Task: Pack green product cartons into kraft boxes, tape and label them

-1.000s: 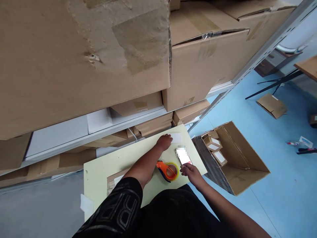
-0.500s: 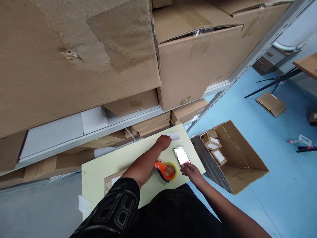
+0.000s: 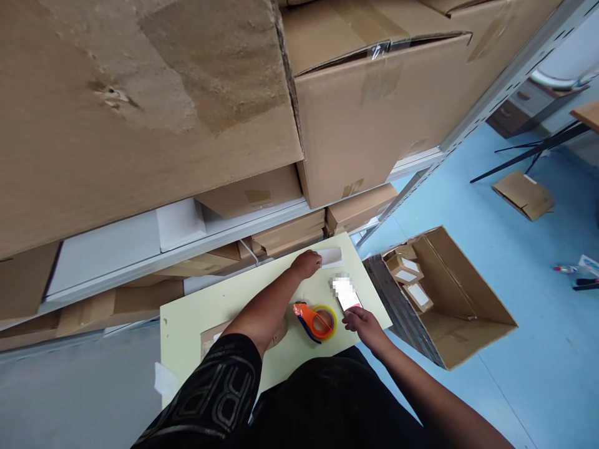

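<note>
My left hand (image 3: pixel 306 264) reaches across the pale tabletop (image 3: pixel 281 287), its fingers closed on the left end of a white paper slip (image 3: pixel 331 257). At the near edge of a smartphone (image 3: pixel 347 295), my right hand (image 3: pixel 362 324) grips with thumb and fingers. The phone's screen is bright and partly blurred out. Between my arms lies an orange tape dispenser (image 3: pixel 309 319) with a yellow-edged roll of tape (image 3: pixel 331 323). A flat piece of cardboard (image 3: pixel 208 340) is mostly hidden under my left forearm.
An open carton (image 3: pixel 472 299) with several small labelled boxes (image 3: pixel 406 269) stands on the blue floor to the right. Ahead, a metal shelf (image 3: pixel 224 231) holds large cardboard boxes (image 3: pixel 365 125). Another paper piece (image 3: pixel 165 379) hangs at the table's left edge.
The view has shifted slightly. The paper slip now looks browner and more curved in its middle. Both hands stay in nearly the same places.
</note>
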`<state>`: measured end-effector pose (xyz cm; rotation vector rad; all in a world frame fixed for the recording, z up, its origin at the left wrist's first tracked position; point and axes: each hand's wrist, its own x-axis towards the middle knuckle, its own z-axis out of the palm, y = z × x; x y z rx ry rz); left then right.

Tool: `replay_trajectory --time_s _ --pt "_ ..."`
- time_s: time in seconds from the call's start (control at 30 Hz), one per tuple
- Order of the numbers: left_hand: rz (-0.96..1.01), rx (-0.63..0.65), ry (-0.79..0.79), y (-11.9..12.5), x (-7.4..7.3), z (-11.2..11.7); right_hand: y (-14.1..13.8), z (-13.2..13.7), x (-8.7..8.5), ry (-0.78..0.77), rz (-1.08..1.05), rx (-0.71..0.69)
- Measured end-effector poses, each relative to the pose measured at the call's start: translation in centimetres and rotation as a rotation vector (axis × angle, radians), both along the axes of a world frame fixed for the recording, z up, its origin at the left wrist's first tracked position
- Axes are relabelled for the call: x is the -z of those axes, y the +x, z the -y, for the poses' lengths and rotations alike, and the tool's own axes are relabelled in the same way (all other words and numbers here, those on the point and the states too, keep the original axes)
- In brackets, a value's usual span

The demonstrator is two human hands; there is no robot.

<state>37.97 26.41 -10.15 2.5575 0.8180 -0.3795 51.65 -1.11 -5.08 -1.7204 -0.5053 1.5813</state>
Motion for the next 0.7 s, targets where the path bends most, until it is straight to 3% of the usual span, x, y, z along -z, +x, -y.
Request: replay_trajectory --time_s 0.33,0.7 --pt "0.003 0.167 0.006 -0.47 1.09 -0.32 0.14 -0.26 -0.23 -0.009 0.008 -0.028" --pt "-0.045 0.232 0.035 -0.18 0.54 -0.58 0.16 0.04 0.14 -0.019 -0.014 -0.006"
